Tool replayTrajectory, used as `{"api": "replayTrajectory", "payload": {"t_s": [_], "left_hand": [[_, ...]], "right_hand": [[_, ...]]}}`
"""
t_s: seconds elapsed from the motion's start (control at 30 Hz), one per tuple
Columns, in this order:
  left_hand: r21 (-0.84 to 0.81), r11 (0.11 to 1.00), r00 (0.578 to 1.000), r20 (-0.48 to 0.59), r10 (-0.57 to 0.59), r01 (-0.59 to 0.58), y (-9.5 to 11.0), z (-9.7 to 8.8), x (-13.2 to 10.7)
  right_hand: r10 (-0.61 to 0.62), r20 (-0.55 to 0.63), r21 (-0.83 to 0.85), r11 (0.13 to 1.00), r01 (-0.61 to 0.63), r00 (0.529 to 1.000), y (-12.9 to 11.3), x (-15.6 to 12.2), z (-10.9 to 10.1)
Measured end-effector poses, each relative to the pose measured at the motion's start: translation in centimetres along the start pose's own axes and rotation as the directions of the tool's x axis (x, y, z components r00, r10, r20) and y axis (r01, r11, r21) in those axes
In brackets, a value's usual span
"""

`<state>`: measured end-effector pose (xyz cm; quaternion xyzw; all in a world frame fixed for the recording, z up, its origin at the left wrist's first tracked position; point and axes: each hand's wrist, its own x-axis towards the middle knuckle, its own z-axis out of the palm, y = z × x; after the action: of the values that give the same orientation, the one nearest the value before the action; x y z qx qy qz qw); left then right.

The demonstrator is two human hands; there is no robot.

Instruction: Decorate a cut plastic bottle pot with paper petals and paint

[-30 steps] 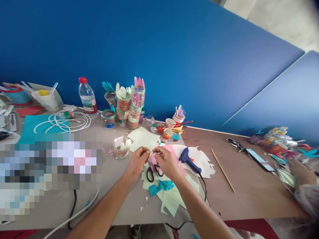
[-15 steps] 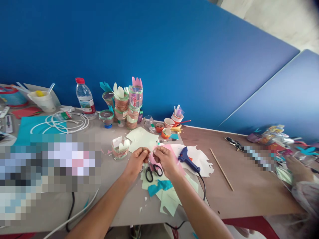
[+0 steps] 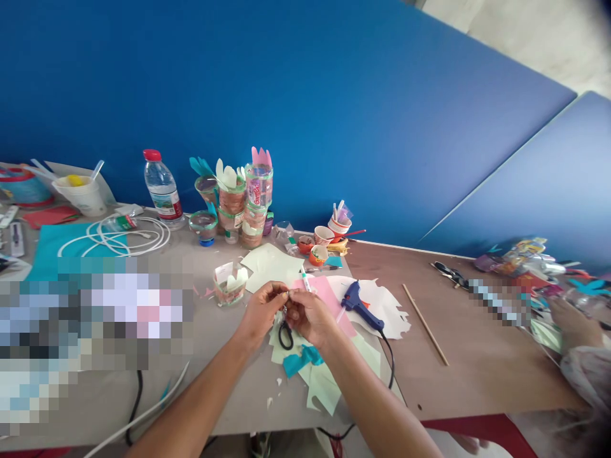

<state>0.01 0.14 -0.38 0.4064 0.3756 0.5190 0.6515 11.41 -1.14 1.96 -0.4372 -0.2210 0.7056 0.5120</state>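
My left hand (image 3: pixel 265 310) and my right hand (image 3: pixel 311 314) meet at the fingertips above the paper scraps, both pinched closed. Whatever lies between the fingers is too small to make out. Black-handled scissors (image 3: pixel 285 336) lie just below, partly covered by my right hand. Behind the hands is a white marker (image 3: pixel 305 278) beside a pink paper sheet (image 3: pixel 328 292). To the left stands a clear cup with pale paper petals (image 3: pixel 230 284). A blue glue gun (image 3: pixel 363 306) rests on white paper to the right of my right hand.
Decorated cups (image 3: pixel 232 203) and a red-capped bottle (image 3: pixel 163 191) stand along the blue partition. Small paper cups (image 3: pixel 323 236) sit at the back. A wooden stick (image 3: pixel 424 324) lies at right. Another person's hand (image 3: pixel 575 321) is at far right, near craft scraps. A white cable (image 3: pixel 119 235) coils at left.
My fingertips have come together, and my right hand has shifted slightly left and turned. It now covers more of the scissors, and more of the marker shows.
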Motion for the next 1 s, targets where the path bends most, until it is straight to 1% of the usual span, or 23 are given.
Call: {"api": "replayTrajectory", "payload": {"t_s": [0.07, 0.13, 0.2, 0.27, 0.3, 0.33, 0.37, 0.4, 0.43, 0.5, 0.53, 0.57, 0.6, 0.63, 0.67, 0.7, 0.77, 0.83, 0.87, 0.9, 0.93, 1.0], "left_hand": [[-0.004, 1.0, 1.0, 0.012, 0.012, -0.012, 0.0, 0.0, 0.0], [0.002, 1.0, 1.0, 0.004, 0.023, -0.023, 0.0, -0.1, 0.0], [0.033, 0.999, 0.999, -0.031, 0.031, -0.03, -0.1, -0.2, 0.1], [0.116, 0.992, 0.997, -0.057, 0.056, -0.049, -0.2, -0.3, 0.1], [0.183, 0.98, 0.994, -0.068, 0.09, -0.077, -0.2, -0.3, 0.1], [0.265, 0.956, 0.986, -0.07, 0.15, -0.127, -0.3, -0.3, 0.0], [0.359, 0.911, 0.97, -0.056, 0.236, -0.201, -0.4, -0.3, -0.1], [0.452, 0.843, 0.941, -0.024, 0.339, -0.292, -0.5, -0.3, -0.2], [0.532, 0.752, 0.896, 0.029, 0.442, -0.388, -0.6, -0.3, -0.3], [0.628, 0.542, 0.781, 0.176, 0.599, -0.558, -0.8, -0.4, -0.5], [0.652, 0.445, 0.725, 0.243, 0.645, -0.614, -0.9, -0.4, -0.6], [0.669, 0.363, 0.679, 0.295, 0.672, -0.649, -1.0, -0.5, -0.7], [0.682, 0.298, 0.646, 0.333, 0.687, -0.668, -1.2, -0.6, -0.7], [0.692, 0.249, 0.623, 0.36, 0.694, -0.678, -1.3, -0.7, -0.7], [0.699, 0.219, 0.612, 0.378, 0.695, -0.68, -1.5, -0.8, -0.7], [0.702, 0.204, 0.607, 0.388, 0.694, -0.682, -1.6, -0.9, -0.7], [0.694, 0.208, 0.609, 0.398, 0.686, -0.689, -1.6, -1.0, -0.8], [0.675, 0.254, 0.626, 0.389, 0.676, -0.693, -1.5, -0.9, -0.8], [0.661, 0.299, 0.646, 0.37, 0.668, -0.688, -1.4, -0.8, -0.9], [0.643, 0.361, 0.677, 0.345, 0.649, -0.675, -1.3, -0.7, -0.9], [0.619, 0.443, 0.722, 0.314, 0.617, -0.648, -1.1, -0.5, -1.0], [0.538, 0.648, 0.834, 0.234, 0.499, -0.539, -0.8, -0.2, -1.0]], "right_hand": [[-0.007, 0.007, -0.035, 0.999, 0.007, 1.0, -0.1, -0.2, 0.0], [-0.02, 0.01, -0.111, 0.994, 0.021, 1.0, -0.3, -0.4, -0.4], [-0.071, -0.007, -0.209, 0.975, 0.068, 0.997, -0.8, -0.6, -1.0], [-0.142, -0.026, -0.269, 0.954, 0.13, 0.989, -1.5, -0.9, -1.9], [-0.164, -0.031, -0.274, 0.95, 0.15, 0.986, -1.8, -1.1, -2.3], [-0.168, -0.03, -0.269, 0.951, 0.154, 0.985, -2.1, -1.2, -2.6], [-0.156, -0.023, -0.264, 0.954, 0.145, 0.987, -2.3, -1.4, -2.9], [-0.134, -0.014, -0.268, 0.955, 0.126, 0.991, -2.4, -1.6, -2.9], [-0.112, -0.009, -0.28, 0.954, 0.105, 0.994, -2.3, -1.7, -2.9], [-0.071, 0.001, -0.32, 0.945, 0.068, 0.997, -2.0, -2.0, -2.6], [-0.063, 0.004, -0.338, 0.939, 0.061, 0.998, -1.7, -2.0, -2.3], [-0.064, 0.007, -0.351, 0.934, 0.062, 0.998, -1.5, -2.1, -2.0], [-0.07, 0.009, -0.359, 0.931, 0.068, 0.998, -1.2, -2.1, -1.8], [-0.076, 0.01, -0.364, 0.928, 0.075, 0.997, -1.0, -2.1, -1.6], [-0.082, 0.009, -0.367, 0.927, 0.08, 0.997, -0.9, -2.0, -1.4], [-0.088, 0.007, -0.368, 0.926, 0.084, 0.996, -0.9, -2.0, -1.3], [-0.094, 0.007, -0.369, 0.925, 0.09, 0.996, -0.9, -2.0, -1.1], [-0.106, 0.011, -0.377, 0.921, 0.103, 0.994, -1.2, -2.1, -1.2], [-0.118, 0.019, -0.385, 0.915, 0.116, 0.993, -1.3, -2.1, -1.2], [-0.132, 0.03, -0.398, 0.908, 0.133, 0.991, -1.4, -2.2, -1.3], [-0.147, 0.043, -0.414, 0.898, 0.152, 0.988, -1.5, -2.2, -1.4], [-0.177, 0.076, -0.455, 0.869, 0.192, 0.981, -1.8, -2.3, -1.5]]}}
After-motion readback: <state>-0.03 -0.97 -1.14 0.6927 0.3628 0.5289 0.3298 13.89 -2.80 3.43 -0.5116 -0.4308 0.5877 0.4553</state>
